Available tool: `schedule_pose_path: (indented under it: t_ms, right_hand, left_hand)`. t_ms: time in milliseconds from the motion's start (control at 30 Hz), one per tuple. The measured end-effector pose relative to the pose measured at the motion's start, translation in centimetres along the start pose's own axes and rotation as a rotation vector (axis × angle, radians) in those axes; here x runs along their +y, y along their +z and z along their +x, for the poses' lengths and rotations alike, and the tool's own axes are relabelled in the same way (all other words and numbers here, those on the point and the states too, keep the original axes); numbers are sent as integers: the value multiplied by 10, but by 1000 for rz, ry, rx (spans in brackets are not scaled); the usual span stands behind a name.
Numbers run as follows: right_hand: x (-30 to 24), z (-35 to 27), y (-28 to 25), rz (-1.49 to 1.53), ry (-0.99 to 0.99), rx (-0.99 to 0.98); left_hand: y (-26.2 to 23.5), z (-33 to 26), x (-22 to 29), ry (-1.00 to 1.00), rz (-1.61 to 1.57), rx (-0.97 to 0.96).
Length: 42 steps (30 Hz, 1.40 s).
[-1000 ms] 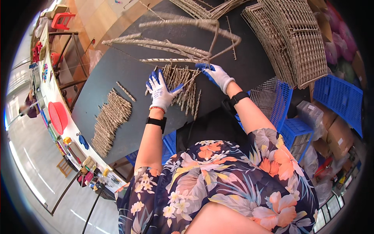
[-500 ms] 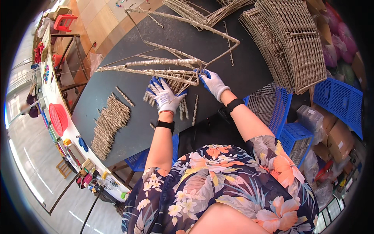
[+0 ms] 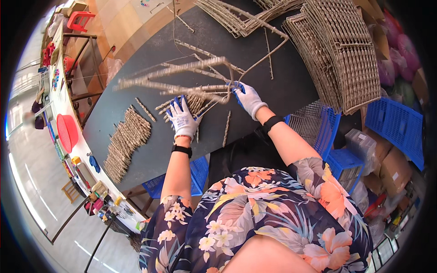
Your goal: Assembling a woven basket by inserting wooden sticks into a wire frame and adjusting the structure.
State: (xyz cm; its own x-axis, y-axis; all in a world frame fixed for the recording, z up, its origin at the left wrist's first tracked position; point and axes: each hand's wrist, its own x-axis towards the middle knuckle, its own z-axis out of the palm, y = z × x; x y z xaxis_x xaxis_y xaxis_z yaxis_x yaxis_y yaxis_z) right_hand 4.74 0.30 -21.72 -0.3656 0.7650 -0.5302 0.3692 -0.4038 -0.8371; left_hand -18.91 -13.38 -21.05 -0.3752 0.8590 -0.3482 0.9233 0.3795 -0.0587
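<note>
My right hand [image 3: 248,98], in a white glove with blue fingertips, is closed on the corner of a tan wrapped-wire frame [image 3: 259,32]. The bent frame spreads out above the dark table, its near bars [image 3: 175,69] smeared by motion. My left hand [image 3: 182,119], gloved the same way, rests with fingers stretched out against a loose bunch of short twisted sticks [image 3: 196,103] beneath those bars. Its palm side is hidden. One single stick [image 3: 226,128] lies to the right of this bunch. Further left sits a long row of similar sticks [image 3: 127,142], with another stick [image 3: 145,109] beside it.
Stacked woven frames [image 3: 341,54] stand at the table's right end, with more frames [image 3: 223,18] at the far side. Blue crates [image 3: 393,123] and cardboard boxes [image 3: 395,169] are on the right. Beyond the left edge runs a white bench [image 3: 84,159] holding a red basket [image 3: 67,133].
My left hand has shifted left and the bunch of sticks under it has been turned and pushed together. The frame in my right hand has swung, its near bars now blurred.
</note>
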Motion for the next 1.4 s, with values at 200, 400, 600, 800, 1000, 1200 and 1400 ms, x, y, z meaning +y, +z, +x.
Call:
schedule_pose_path:
  t_ms: [200, 400, 600, 800, 1000, 1200, 1400]
  right_hand:
    - [-4, 1, 5, -190, -78, 39]
    - [-47, 43, 11, -438, -148, 106]
    - [-117, 87, 11, -609, -339, -73]
    - [-162, 112, 3, -950, -439, 190]
    - [-238, 116, -80, -1162, -624, 206]
    - [-283, 85, -117, -1044, -549, 167]
    - [-349, 72, -157, -670, -449, 51]
  left_hand:
    - [10, -22, -21, 120, -73, 2]
    - [0, -24, -33, 241, 4, -36]
    - [-7, -23, -36, 306, 53, -66]
    - [10, -32, -41, 283, -103, 95]
    - [26, -47, -53, 228, -228, 196]
    - [24, -47, -48, 193, -278, 165]
    - [22, -46, -45, 150, -241, 105]
